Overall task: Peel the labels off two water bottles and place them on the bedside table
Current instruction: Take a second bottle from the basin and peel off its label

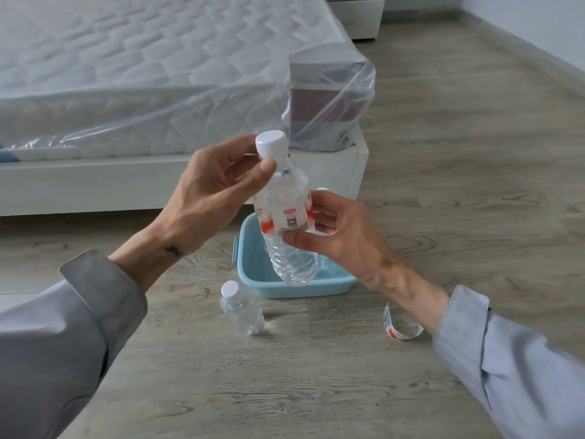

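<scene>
left hand [218, 182] pinches bottle [286, 223] neck; right hand [342, 236] fingers pinch label [286, 217] edge. thin film, likely tears; peel at seam.

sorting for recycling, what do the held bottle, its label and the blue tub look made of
Held bottle: clear, thin plastic; ribbed walls you see through. Its label: glossy printed film or paper, hard to tell which. Blue tub: opaque moulded plastic, smooth with a soft sheen, rounded rim.
</scene>
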Motion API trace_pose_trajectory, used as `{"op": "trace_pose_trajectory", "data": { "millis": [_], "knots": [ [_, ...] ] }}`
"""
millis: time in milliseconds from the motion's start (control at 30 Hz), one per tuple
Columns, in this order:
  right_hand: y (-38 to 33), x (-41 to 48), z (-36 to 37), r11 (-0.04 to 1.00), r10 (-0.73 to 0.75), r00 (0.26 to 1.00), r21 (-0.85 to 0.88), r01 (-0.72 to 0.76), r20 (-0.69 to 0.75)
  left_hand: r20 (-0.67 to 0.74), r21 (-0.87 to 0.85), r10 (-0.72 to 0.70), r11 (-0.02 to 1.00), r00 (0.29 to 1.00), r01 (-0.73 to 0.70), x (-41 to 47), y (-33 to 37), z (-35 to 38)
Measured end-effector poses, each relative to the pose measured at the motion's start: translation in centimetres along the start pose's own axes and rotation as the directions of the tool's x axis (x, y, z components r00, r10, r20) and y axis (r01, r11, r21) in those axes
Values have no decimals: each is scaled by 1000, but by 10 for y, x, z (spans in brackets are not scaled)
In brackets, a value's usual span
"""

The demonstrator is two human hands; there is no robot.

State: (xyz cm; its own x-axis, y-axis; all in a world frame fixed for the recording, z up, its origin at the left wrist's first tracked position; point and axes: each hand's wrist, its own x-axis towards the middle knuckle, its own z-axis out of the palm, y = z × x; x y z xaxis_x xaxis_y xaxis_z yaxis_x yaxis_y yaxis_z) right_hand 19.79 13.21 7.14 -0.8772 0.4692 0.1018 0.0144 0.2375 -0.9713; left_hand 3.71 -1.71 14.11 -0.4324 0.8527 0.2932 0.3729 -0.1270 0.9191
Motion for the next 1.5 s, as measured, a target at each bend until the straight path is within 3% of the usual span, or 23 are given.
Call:
{"op": "trace_pose_trajectory", "data": {
  "millis": [167,300,533,733,967,1233,1500],
  "knots": [
    [-11,0,15,996,-32,980,-83,16,-194,-255,156,-56,983,965,98,-1,3,17],
    [-19,-4,28,986,-92,936,-165,37,-339,-402,116,-91,982,911,150,3,7,24],
    [-29,-12,22,989,-144,920,-81,123,-366,-336,-27,-55,998,940,49,4,13,4],
    [-35,-11,16,976,-96,946,157,150,-308,-238,-161,19,985,971,-59,8,16,-7],
    [-41,-11,10,943,-179,952,233,239,-250,-196,-210,100,967,975,-142,10,23,-12],
    [-38,-7,4,942,-125,972,283,179,-199,-178,-189,123,969,976,-157,12,27,-7],
    [-34,-5,7,958,-119,976,235,161,-184,-229,-6,125,991,965,-130,9,28,2]
  ]
}}
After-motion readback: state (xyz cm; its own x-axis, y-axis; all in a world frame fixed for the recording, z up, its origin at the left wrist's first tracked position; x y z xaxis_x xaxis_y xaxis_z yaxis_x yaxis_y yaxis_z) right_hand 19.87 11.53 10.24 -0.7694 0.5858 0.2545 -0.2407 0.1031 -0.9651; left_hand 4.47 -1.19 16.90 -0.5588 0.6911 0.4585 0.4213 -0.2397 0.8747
